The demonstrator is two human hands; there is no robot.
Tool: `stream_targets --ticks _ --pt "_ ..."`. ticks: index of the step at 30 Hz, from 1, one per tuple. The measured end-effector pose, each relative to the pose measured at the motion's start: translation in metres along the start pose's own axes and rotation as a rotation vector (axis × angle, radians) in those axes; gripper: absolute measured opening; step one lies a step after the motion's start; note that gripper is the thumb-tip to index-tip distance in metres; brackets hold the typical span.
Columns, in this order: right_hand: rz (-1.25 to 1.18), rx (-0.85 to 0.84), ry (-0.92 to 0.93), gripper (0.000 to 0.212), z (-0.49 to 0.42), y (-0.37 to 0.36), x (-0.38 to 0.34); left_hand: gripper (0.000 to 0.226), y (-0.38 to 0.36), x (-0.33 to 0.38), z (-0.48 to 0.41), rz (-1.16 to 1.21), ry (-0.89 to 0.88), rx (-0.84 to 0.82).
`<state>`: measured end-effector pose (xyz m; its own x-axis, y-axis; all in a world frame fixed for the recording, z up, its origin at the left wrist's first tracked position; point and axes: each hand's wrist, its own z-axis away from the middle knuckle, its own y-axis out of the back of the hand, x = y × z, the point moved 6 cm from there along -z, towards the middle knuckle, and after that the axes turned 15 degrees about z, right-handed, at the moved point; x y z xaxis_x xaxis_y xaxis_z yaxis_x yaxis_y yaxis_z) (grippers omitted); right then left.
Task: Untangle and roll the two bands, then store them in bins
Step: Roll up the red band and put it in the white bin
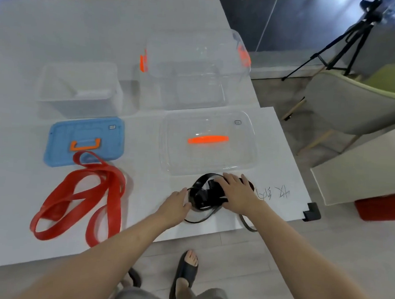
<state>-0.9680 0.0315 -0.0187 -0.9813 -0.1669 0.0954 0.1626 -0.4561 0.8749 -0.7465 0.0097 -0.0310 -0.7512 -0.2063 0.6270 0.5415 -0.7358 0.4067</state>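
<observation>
My right hand lay palm down on the black band, fingers spread flat over the bundled part of it, pressing rather than gripping. My left hand came in from the left side of the same band, fingers extended and loosely open, their tips touching the band's outer loop; I could not tell whether any finger had hooked under it. The black band sat near the front edge of the bench, toward its right side, partly coiled, with thin loops trailing out to the front and one strand curling off toward the front edge below my right wrist.

The red band lay well to the left of my hands, unrolled and sprawled in long overlapping loops, its far end resting on the near edge of the blue lid. That lid, with its orange handle, lay flat on the bench in front of the small clear bin. Just beyond the black band lay the clear lid with an orange handle, and behind that stood the large clear bin with orange latches, near the right edge of the bench. Some handwriting marked the bench surface just right of my right hand.
</observation>
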Motion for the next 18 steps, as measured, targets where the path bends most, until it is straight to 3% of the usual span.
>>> stream_targets --ticks 6,13,18 --pt "-0.068 0.084 -0.007 0.096 0.001 0.002 -0.002 0.062 0.003 0.009 0.000 -0.003 0.000 0.009" --pt "-0.129 0.133 -0.067 0.065 0.004 0.014 -0.007 0.065 0.010 0.012 0.005 0.071 -0.020 0.068" --pt "-0.157 0.148 -0.111 0.056 0.010 0.020 -0.017 0.060 0.023 0.012 0.018 0.105 -0.078 0.130"
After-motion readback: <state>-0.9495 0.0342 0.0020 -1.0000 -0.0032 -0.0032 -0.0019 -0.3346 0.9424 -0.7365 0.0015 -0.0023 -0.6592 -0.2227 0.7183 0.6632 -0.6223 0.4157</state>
